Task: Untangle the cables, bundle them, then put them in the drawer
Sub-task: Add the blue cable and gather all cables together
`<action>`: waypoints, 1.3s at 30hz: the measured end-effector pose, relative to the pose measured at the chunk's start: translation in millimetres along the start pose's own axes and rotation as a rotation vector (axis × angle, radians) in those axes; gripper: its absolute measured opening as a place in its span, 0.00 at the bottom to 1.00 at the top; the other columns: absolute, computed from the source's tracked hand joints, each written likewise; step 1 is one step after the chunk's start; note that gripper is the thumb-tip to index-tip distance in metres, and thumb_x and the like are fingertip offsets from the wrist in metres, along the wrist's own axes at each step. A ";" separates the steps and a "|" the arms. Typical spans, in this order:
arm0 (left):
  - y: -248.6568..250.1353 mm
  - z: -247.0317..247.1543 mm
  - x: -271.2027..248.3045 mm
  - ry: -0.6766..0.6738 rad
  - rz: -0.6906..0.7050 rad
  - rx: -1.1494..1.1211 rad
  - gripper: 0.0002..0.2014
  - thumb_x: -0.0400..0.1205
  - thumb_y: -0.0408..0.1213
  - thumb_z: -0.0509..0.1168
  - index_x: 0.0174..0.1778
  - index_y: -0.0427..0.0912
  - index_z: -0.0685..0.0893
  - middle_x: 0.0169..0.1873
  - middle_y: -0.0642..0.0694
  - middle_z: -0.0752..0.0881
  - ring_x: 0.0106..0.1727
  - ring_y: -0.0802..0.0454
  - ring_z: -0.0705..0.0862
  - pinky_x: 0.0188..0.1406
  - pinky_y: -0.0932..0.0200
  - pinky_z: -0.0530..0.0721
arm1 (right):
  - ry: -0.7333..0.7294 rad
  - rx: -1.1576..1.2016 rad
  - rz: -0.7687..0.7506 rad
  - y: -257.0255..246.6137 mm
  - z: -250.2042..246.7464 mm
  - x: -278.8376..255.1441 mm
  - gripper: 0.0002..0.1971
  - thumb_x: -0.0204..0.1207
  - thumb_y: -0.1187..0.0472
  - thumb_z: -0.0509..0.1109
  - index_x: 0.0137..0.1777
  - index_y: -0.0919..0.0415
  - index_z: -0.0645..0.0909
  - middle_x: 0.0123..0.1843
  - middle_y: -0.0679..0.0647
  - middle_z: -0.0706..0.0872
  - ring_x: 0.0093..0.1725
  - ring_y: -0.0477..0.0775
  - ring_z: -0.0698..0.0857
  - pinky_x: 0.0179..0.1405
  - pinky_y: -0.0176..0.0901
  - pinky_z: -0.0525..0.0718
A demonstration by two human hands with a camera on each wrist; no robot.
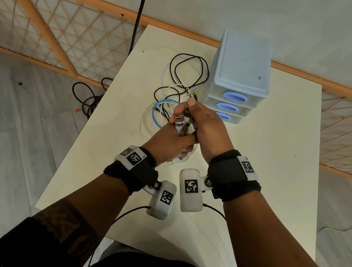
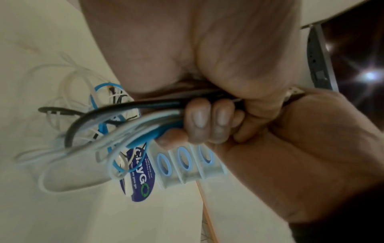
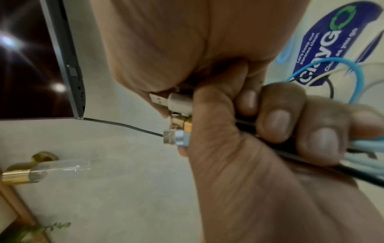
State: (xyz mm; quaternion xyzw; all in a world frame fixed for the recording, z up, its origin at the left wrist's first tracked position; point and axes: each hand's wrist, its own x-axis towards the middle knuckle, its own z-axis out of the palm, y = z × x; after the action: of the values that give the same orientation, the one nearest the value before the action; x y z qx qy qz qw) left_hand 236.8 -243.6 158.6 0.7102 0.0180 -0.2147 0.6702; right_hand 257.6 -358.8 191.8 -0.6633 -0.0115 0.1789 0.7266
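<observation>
Both hands meet above the middle of the white table (image 1: 257, 170). My left hand (image 1: 167, 140) and right hand (image 1: 203, 121) both grip one bunch of cable ends, and several USB plugs (image 1: 184, 124) stick up between them. In the right wrist view the plugs (image 3: 178, 113) poke out of the left hand's fist (image 3: 259, 148). In the left wrist view the right hand's fingers (image 2: 199, 125) curl round black, white and blue cables (image 2: 124, 125). The rest of the cables (image 1: 179, 82) lie in tangled loops on the table behind the hands.
A pale blue three-drawer unit (image 1: 242, 74) stands at the back right of the table, all drawers closed. Another black cable (image 1: 87, 100) lies on the floor left of the table. A wooden lattice screen (image 1: 60, 27) runs along the wall.
</observation>
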 end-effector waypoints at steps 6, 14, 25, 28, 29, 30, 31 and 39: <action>-3.1 -0.4 -1.7 -0.015 0.047 0.105 0.13 0.85 0.29 0.64 0.35 0.44 0.75 0.19 0.55 0.76 0.21 0.58 0.73 0.27 0.56 0.71 | 0.007 -0.140 0.001 3.9 -5.4 -1.0 0.18 0.91 0.61 0.54 0.56 0.66 0.86 0.61 0.64 0.89 0.63 0.62 0.88 0.64 0.53 0.86; 35.6 -13.8 0.5 0.008 0.061 -0.094 0.11 0.90 0.34 0.65 0.42 0.47 0.85 0.23 0.51 0.64 0.24 0.52 0.61 0.24 0.60 0.65 | 0.233 0.001 0.001 16.6 -18.4 -5.8 0.42 0.70 0.17 0.54 0.59 0.51 0.88 0.58 0.55 0.90 0.55 0.64 0.85 0.52 0.57 0.84; 53.1 -1.8 -12.8 0.111 0.218 0.115 0.17 0.89 0.37 0.69 0.33 0.52 0.79 0.19 0.59 0.78 0.22 0.63 0.76 0.31 0.65 0.76 | -0.168 0.465 0.457 17.8 4.5 -17.8 0.38 0.83 0.27 0.44 0.61 0.53 0.88 0.51 0.56 0.89 0.48 0.58 0.87 0.47 0.49 0.77; 31.6 1.4 -17.2 0.079 0.159 0.057 0.07 0.84 0.45 0.72 0.45 0.46 0.87 0.33 0.49 0.88 0.36 0.54 0.86 0.42 0.51 0.86 | -0.045 0.633 0.449 17.4 8.0 -11.6 0.36 0.88 0.40 0.47 0.38 0.56 0.94 0.40 0.55 0.92 0.45 0.55 0.92 0.49 0.42 0.84; 25.5 1.6 -19.9 0.058 0.115 0.046 0.09 0.81 0.48 0.71 0.50 0.48 0.89 0.39 0.43 0.90 0.43 0.49 0.88 0.46 0.46 0.89 | 0.007 0.683 0.443 16.2 6.4 -5.4 0.38 0.89 0.42 0.47 0.36 0.60 0.93 0.38 0.57 0.92 0.39 0.55 0.93 0.45 0.42 0.86; 20.2 1.4 -23.3 0.042 0.053 0.020 0.09 0.80 0.49 0.71 0.50 0.49 0.89 0.38 0.38 0.88 0.41 0.46 0.86 0.40 0.42 0.87 | 0.068 0.719 0.454 14.8 4.9 4.3 0.38 0.89 0.39 0.48 0.41 0.64 0.92 0.39 0.61 0.92 0.38 0.58 0.92 0.43 0.45 0.86; 14.6 0.3 -26.3 0.032 -0.003 -0.036 0.06 0.82 0.46 0.70 0.44 0.49 0.87 0.32 0.37 0.81 0.33 0.46 0.81 0.31 0.49 0.82 | 0.125 0.757 0.472 15.2 2.9 15.1 0.37 0.87 0.36 0.49 0.50 0.67 0.89 0.44 0.65 0.90 0.39 0.61 0.91 0.43 0.49 0.86; -7.9 -27.8 -31.0 0.089 -0.237 -0.345 0.29 0.91 0.33 0.59 0.20 0.54 0.66 0.18 0.53 0.61 0.18 0.56 0.55 0.24 0.62 0.55 | 0.155 0.737 0.390 20.6 -6.0 90.0 0.36 0.82 0.33 0.57 0.64 0.71 0.78 0.38 0.60 0.79 0.35 0.59 0.78 0.40 0.50 0.76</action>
State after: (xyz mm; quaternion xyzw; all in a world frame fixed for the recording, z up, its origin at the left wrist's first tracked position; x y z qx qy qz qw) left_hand 213.9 -208.0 161.6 0.5867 0.1677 -0.2542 0.7504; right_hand 338.3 -338.7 151.3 -0.3605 0.2335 0.2547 0.8664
